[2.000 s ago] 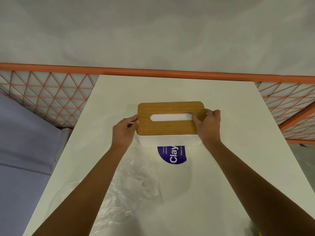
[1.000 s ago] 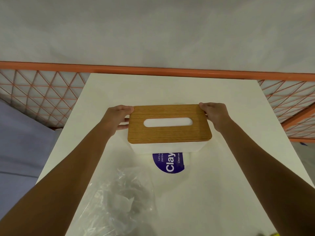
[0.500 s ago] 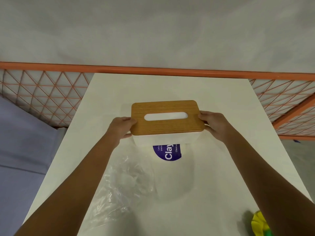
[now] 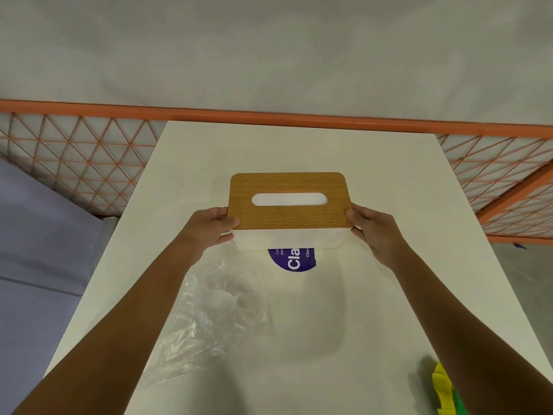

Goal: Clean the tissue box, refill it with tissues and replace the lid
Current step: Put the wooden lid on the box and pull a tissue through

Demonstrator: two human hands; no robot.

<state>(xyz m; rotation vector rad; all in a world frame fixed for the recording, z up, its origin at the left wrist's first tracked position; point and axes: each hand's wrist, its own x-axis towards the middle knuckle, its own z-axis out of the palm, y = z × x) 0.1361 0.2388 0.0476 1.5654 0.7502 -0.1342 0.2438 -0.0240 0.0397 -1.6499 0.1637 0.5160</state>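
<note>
**We grip the lidded box (image 4: 287,240) at both ends, mid-table (image 4: 299,148).**

Nearest us lie a yellow-green item (image 4: 446,390) at right and crumpled film (image 4: 209,313) at left. Beyond, a purple label (image 4: 294,259) is partly hidden by the box. Our left hand (image 4: 209,232) and right hand (image 4: 374,232) each curl around an end, thumbs on the near corners of the wooden lid (image 4: 288,218). White shows in its slot (image 4: 288,199). An orange rail (image 4: 269,116) runs behind.
</note>
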